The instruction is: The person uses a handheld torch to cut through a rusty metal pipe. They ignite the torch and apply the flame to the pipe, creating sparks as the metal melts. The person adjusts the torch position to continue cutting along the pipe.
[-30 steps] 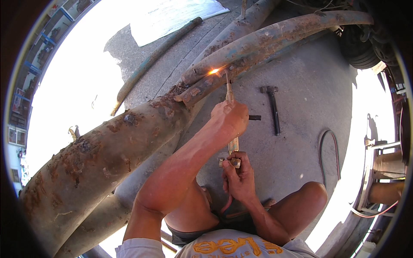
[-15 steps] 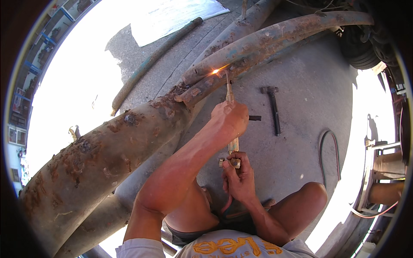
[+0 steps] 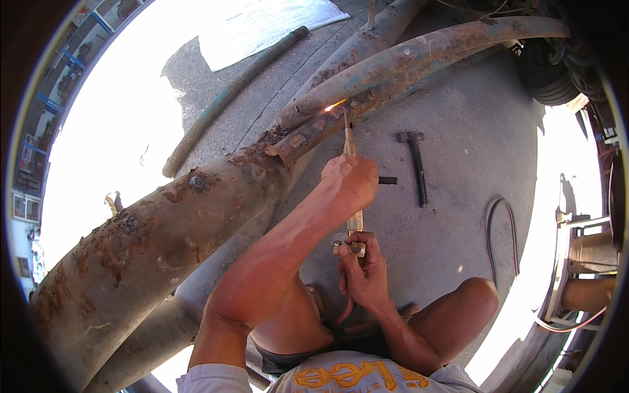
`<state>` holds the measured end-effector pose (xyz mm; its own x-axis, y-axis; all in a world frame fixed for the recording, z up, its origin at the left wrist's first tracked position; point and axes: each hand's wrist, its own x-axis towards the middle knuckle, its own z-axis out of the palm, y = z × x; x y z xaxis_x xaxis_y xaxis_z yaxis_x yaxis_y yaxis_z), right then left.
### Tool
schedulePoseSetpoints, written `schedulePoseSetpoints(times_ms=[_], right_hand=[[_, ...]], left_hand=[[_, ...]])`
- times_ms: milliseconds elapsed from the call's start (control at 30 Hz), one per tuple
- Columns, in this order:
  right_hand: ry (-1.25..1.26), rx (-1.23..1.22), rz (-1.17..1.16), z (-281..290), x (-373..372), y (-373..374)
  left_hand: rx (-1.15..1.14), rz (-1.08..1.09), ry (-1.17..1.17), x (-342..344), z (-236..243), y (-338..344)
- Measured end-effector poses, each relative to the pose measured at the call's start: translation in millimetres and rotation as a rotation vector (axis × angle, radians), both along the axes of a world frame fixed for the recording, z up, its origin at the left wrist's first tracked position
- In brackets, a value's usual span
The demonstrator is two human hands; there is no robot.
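A brass gas torch (image 3: 355, 221) points away from me, its thin nozzle reaching the rusty pipes. My left hand (image 3: 350, 180) is wrapped round its front part, and a short black piece (image 3: 388, 180) sticks out to the right of the fist. At the torch's rear, my right hand (image 3: 364, 274) has thumb and fingers closed round the end with the valve knobs. An orange flame (image 3: 335, 105) burns at the gap between the long curved pipe (image 3: 419, 59) and the shorter rusty pipe (image 3: 314, 134) below it. A red hose (image 3: 345, 312) runs down from the right hand.
A thick rusty pipe (image 3: 157, 223) crosses the left side. On the concrete floor lie a hammer (image 3: 416, 167) to the right and a looped hose (image 3: 489, 229) farther right. A thin loose pipe (image 3: 236, 98) and a white sheet (image 3: 268, 33) lie beyond, with tyres (image 3: 544, 75) at far right.
The bright glow where the flame meets the pipe has shrunk to a smaller orange streak. Both hands and the torch stay nearly still.
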<state>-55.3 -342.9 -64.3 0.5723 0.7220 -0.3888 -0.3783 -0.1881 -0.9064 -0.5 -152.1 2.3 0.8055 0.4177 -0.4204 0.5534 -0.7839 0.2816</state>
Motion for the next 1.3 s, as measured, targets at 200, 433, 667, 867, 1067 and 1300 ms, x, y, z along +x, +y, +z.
schedulePoseSetpoints(times_ms=[200,433,667,867,1067,1300], right_hand=[[-0.009,-0.028,-0.004,0.4,-0.6,0.7],[-0.059,0.003,0.018,-4.8,-1.3,0.6],[-0.032,-0.02,0.007,-0.9,-1.7,-0.4],[-0.068,-0.026,0.021,-0.7,-1.7,-1.3],[-0.065,-0.012,0.021,-3.0,-1.7,-1.7],[-0.092,0.03,0.046,-7.4,-2.1,-1.5]], left_hand=[[0.023,-0.023,-0.002,-0.1,-1.2,-0.2],[0.009,-0.018,0.001,-0.2,-0.2,0.6],[0.006,-0.019,-0.006,-1.7,1.1,0.4],[0.0,-0.017,-0.001,-1.8,0.0,0.5],[-0.001,-0.02,0.012,-1.4,0.2,0.8],[0.009,-0.025,-0.01,-2.6,-0.7,1.3]])
